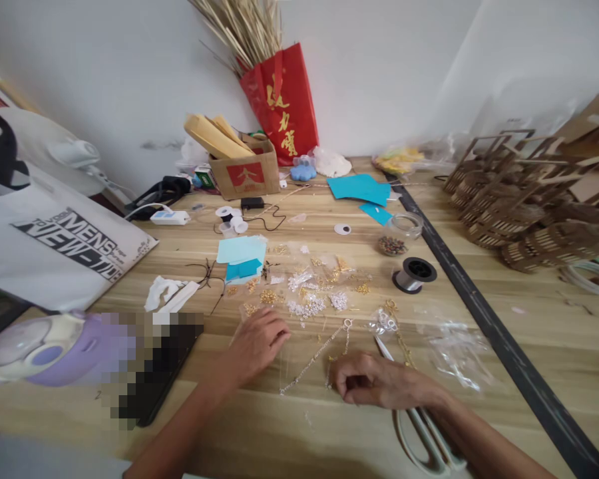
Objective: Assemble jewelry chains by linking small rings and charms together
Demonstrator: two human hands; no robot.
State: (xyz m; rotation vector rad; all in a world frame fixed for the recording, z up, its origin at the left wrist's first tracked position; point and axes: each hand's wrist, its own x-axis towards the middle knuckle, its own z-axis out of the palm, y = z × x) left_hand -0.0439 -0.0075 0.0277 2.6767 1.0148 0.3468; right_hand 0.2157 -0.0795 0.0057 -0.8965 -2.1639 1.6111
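A thin silvery chain with small beads (313,360) lies on the wooden table in a bent line, with a round clasp at its top corner. One end runs to the curled fingers of my right hand (379,380), which pinch it; the fingertips are partly hidden. My left hand (260,338) lies palm down left of the chain, its fingers loosely stretched, nothing visible in them. Just beyond it are gold beads (268,297) and clear beads (307,306) in small piles and bags. Scissors (419,432) with pale handles lie partly beneath my right hand and forearm.
A wire spool (414,275) and a jar of beads (393,243) stand at right, near clear plastic bags (456,349). Left are a dark phone-like slab (167,379) and a purple device (80,349). Woven baskets (504,199) crowd the far right; a cardboard box (247,174) stands behind.
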